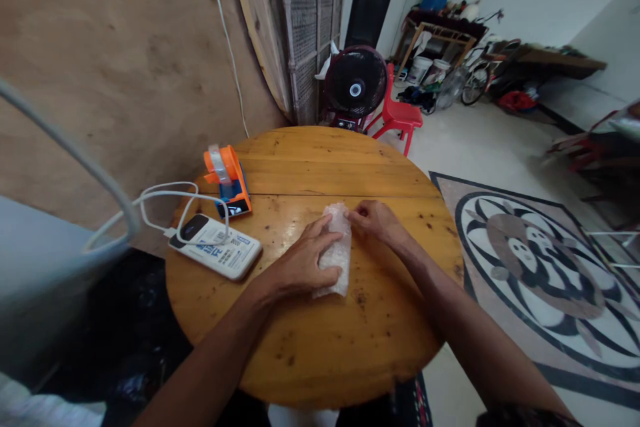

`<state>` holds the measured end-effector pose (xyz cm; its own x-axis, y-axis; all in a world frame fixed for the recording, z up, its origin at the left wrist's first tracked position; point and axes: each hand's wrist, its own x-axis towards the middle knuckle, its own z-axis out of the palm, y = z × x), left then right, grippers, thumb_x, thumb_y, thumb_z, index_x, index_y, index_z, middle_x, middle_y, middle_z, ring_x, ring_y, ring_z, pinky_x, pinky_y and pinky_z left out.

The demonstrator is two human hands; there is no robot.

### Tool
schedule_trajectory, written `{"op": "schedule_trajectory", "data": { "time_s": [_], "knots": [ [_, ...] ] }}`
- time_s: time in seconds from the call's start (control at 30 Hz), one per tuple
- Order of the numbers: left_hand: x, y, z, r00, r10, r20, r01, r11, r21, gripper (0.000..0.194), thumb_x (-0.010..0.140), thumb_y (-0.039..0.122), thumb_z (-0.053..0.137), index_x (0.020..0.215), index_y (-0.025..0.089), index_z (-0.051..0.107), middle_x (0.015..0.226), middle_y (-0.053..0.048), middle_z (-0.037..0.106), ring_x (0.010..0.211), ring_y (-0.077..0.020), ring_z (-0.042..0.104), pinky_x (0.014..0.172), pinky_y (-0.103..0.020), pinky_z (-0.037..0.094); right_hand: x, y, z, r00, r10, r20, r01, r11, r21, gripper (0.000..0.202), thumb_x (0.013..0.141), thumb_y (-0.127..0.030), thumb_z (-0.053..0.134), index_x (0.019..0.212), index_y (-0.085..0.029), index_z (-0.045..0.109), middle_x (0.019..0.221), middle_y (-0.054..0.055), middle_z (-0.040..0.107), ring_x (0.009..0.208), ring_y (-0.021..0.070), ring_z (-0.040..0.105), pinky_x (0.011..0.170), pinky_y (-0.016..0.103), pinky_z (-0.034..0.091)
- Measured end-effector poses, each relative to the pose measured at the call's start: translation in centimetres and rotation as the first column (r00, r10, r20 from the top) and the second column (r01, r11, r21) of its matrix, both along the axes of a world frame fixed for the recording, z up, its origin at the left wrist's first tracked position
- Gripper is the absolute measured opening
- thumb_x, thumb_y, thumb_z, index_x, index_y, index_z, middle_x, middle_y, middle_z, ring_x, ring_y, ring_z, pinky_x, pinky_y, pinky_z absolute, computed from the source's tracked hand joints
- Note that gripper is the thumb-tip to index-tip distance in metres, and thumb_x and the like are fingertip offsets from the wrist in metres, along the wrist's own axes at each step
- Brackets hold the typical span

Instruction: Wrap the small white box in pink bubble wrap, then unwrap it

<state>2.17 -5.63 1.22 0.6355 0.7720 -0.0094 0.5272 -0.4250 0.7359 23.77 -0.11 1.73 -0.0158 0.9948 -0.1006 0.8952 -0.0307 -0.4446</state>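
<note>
A small bundle of clear bubble wrap lies on the round wooden table in front of me. My left hand grips it from the left, with fingers across its top and the thumb near its lower end. With bent fingers, my right hand pinches the upper right corner of the wrap. Whatever is inside the bundle, if anything, cannot be made out. To the left stands an orange and blue tape dispenser with a roll of clear tape. Nearer me is a white power bank with a cable plugged in.
The round wooden table has its edge close to my body. A white cable loops across the left side, by the wall. Past the far edge are a dark fan and a red plastic chair.
</note>
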Motion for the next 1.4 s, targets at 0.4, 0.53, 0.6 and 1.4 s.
{"op": "schedule_trajectory", "data": {
  "time_s": [0.4,0.53,0.6,1.4],
  "knots": [
    [-0.1,0.0,0.1,1.0,0.001,-0.017,-0.001,1.0,0.008,0.065,0.072,0.028,0.062,0.135,0.015,0.053,0.16,-0.013,0.019,0.147,-0.0305,0.02,0.119,-0.044,0.022,-1.3,0.8,-2.3,0.9,0.019,-0.436,0.011,0.998,0.066,0.016,0.069,-0.032,0.064,0.066,-0.018,0.058,0.06,-0.002,0.056,0.055,0.0105,0.048,0.054,0.023,0.035],
    [-0.1,-0.2,0.3,0.999,0.001,-0.032,0.0,1.0,0.025,0.064,0.073,0.028,0.062,0.135,0.014,0.054,0.158,-0.014,0.021,0.147,-0.0316,0.019,0.119,-0.045,0.022,-1.4,0.7,-2.6,0.788,0.032,-0.615,0.014,0.998,0.069,0.021,0.067,-0.036,0.063,0.065,-0.019,0.053,0.059,-0.003,0.053,0.055,0.0101,0.047,0.054,0.023,0.038],
    [-0.1,-0.2,0.3,0.999,0.006,-0.033,-0.004,0.998,0.063,0.062,0.073,0.028,0.062,0.133,0.013,0.056,0.157,-0.016,0.024,0.146,-0.0321,0.021,0.119,-0.046,0.023,-1.7,0.6,-2.8,0.758,0.035,-0.651,0.021,0.997,0.079,0.02,0.067,-0.037,0.063,0.067,-0.019,0.052,0.06,-0.003,0.053,0.054,0.01,0.047,0.053,0.023,0.038],
    [0.0,-1.1,0.2,0.998,0.028,0.06,-0.046,0.943,0.33,0.035,0.077,0.026,0.061,0.11,0.017,0.069,0.117,-0.01,0.059,0.11,-0.0249,0.051,0.1,-0.041,0.043,-1.9,-0.3,-1.1,0.574,-0.066,-0.816,-0.124,0.978,-0.167,0.037,0.065,-0.044,0.072,0.086,-0.015,0.061,0.063,-0.004,0.056,0.043,0.0063,0.043,0.038,0.021,0.033]
  ]
}}
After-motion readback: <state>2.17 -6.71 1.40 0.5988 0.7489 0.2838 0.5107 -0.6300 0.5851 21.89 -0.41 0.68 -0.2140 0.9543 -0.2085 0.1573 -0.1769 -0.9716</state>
